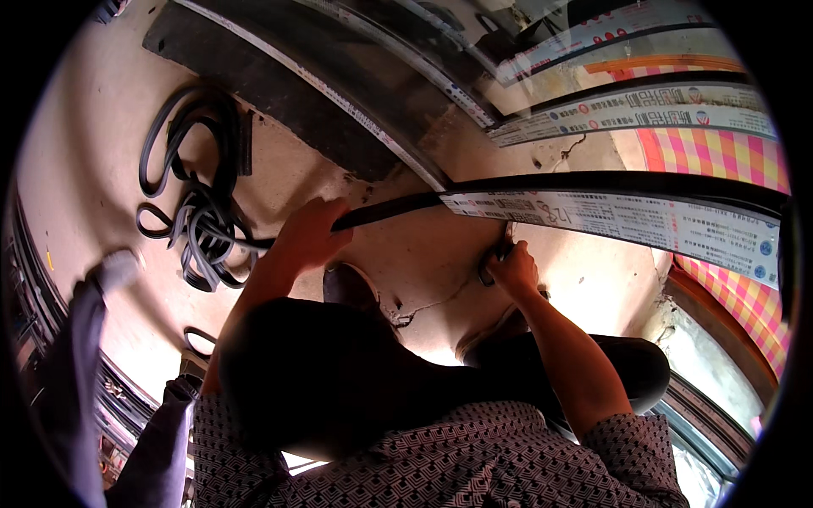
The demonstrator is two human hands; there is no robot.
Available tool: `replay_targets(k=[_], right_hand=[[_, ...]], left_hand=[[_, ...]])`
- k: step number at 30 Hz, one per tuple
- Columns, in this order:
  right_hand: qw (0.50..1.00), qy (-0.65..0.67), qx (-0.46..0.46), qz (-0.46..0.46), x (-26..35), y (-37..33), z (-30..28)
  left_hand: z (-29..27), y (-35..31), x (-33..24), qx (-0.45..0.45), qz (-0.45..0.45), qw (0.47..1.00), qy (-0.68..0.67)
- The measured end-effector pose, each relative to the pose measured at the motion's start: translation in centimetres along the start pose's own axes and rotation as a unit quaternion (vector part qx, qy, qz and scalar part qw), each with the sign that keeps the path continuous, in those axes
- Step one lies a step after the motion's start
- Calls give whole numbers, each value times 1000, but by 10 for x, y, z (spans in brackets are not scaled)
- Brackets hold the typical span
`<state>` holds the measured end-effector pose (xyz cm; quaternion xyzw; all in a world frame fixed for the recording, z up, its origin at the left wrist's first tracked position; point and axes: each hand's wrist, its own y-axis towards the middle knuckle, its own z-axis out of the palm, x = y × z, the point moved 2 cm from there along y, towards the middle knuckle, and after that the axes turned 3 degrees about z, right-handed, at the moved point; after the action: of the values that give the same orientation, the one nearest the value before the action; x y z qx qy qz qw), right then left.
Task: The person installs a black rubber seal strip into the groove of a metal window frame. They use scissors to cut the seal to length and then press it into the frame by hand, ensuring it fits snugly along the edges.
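My left hand (315, 235) is closed around a black rubber sealing strip (389, 209). From that hand the strip runs right to the corner of a framed glass panel, whose pale, label-covered frame bar (610, 218) carries a black band along its upper edge. Behind my left hand the strip trails left into a loose tangled coil (207, 216) on the floor. Below the frame bar, my right hand (515, 269) is closed on what look like black-handled scissors (487, 264). One looped handle shows beside the fingers; the blades are mostly hidden.
More framed glass panels (542, 131) stand behind the first. A pink and yellow checked cloth (720, 161) lies at the right. Another person's dark-trousered leg (72, 364) is at the left, near stacked dark profiles (127, 389). The floor is cracked concrete (423, 279).
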<state>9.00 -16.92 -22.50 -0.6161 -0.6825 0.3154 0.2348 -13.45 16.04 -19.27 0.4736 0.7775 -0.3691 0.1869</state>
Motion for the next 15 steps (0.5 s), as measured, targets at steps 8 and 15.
replay_targets(k=[8, 15], right_hand=[[999, -15, 29, 14, -14, -8, 1], [999, 2, 30, 19, -7, -7, 4]], left_hand=[[-27, -69, 6, -51, -192, 964, -176], [-64, -64, 0, -207, -111, 922, -309]])
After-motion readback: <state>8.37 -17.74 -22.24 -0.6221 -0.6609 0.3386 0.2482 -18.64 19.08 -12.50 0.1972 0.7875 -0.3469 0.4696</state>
